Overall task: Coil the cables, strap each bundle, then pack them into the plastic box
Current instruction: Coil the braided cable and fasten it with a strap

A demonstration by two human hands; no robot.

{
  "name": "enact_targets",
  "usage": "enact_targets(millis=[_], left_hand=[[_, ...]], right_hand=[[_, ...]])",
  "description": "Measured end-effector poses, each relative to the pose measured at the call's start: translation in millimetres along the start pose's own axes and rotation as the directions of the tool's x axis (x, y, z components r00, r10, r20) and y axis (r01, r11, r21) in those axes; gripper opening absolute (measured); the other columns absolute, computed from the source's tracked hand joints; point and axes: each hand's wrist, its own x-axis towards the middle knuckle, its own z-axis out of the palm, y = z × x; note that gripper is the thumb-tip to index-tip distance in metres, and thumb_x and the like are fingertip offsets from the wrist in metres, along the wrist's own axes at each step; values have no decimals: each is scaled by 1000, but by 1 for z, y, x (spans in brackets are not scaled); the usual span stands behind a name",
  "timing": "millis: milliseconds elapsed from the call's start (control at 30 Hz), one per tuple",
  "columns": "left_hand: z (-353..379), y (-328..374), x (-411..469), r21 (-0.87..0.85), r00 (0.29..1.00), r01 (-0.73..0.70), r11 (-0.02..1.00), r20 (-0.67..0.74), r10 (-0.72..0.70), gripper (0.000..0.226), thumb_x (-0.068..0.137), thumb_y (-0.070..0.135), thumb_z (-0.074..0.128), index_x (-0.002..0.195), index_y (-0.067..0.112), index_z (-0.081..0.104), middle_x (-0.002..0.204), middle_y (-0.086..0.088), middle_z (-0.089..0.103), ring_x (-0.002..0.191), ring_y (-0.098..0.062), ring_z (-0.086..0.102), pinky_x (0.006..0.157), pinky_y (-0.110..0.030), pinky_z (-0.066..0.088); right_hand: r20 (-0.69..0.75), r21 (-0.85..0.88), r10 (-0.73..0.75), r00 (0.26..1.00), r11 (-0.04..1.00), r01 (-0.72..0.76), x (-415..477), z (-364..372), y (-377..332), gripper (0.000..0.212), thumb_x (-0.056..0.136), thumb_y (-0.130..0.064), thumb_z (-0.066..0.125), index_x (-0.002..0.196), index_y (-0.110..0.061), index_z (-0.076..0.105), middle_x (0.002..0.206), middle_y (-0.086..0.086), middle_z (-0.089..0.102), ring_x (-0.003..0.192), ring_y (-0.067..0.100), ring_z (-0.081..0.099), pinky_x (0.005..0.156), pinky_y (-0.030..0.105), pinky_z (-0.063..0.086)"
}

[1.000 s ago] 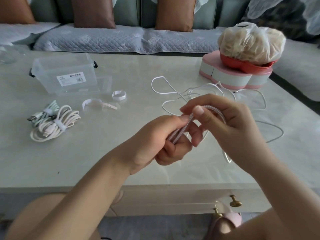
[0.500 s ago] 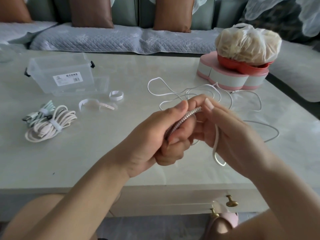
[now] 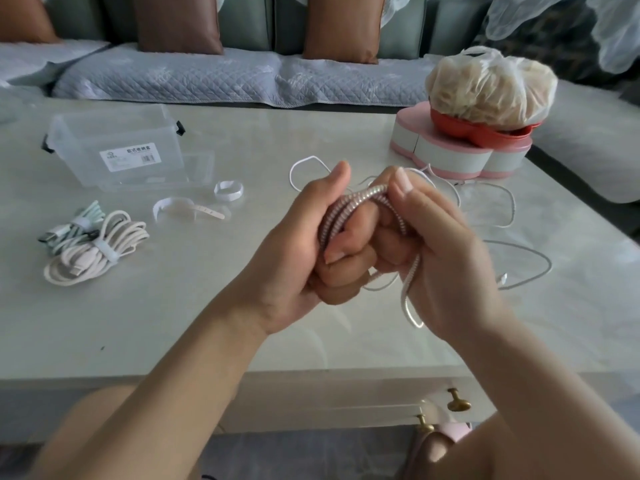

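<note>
Since the earlier frame, the left thumb has lifted off the spiral-wrapped cable (image 3: 346, 207) and now points upward, and both hands have risen slightly above the bench (image 3: 173, 323).

**Hands.** The hands are together, knuckles touching, above the middle of the bench.
- The left hand (image 3: 294, 265) has its fingers curled round two parallel strands of the spiral-wrapped cable, which cross its palm.
- The right hand (image 3: 446, 258) pinches the same cable between thumb and fingers at the top of the turn.
- A loop of the cable hangs below the right palm, clear of the bench.

**Loose cable.** A thin white cable (image 3: 513, 206) lies in open curves on the bench behind and to the right of the hands. Whether it joins the held cable cannot be determined.

**Finished bundles.** A beige cable bundle (image 3: 100, 251) and a green-and-white cable bundle (image 3: 74, 226) lie touching near the left edge. Each is closed with a strap.

**Straps.** An open white strap (image 3: 187, 207) and a curled white strap (image 3: 228, 190) lie between the bundles and the hands.

**Box.** The clear plastic box (image 3: 114, 147) stands near the far left corner with its lid (image 3: 197, 166) just beside it.

**Other items.** A pink heart-shaped container (image 3: 460, 157) at the far right corner carries a red tray (image 3: 485, 131) and a tied plastic bag (image 3: 488, 84)
</note>
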Motion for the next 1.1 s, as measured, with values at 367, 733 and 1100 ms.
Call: enact_targets(millis=[367,733,1100], left_hand=[[-17,7,-4,-203,997,60,977,52,-50,40,91,32,31,68,15,58,45,8,22,38,-5,20,40,-19,18],[-13,14,-2,-302,989,-68,951,-146,24,43,87,44,37,64,17,59,44,8,10,35,-7,7,33,-15,11],[-31,15,-2,-580,990,99,809,141,-19,40,97,33,36,98,0,59,54,1,29,45,-9,26,44,-22,20]], right_hand=[[-145,-231,-121,982,969,85,11,13,-1,29,94,-22,41,67,-11,42,54,-10,54,45,3,32,45,15,27],[-292,-36,-46,955,999,37,16,40,5,24,103,-18,31,82,-16,41,59,-8,40,51,2,36,45,13,31],[-277,-234,-185,943,965,121,14,27,0,20,96,-4,50,78,-15,49,52,0,55,38,10,45,34,21,31]])
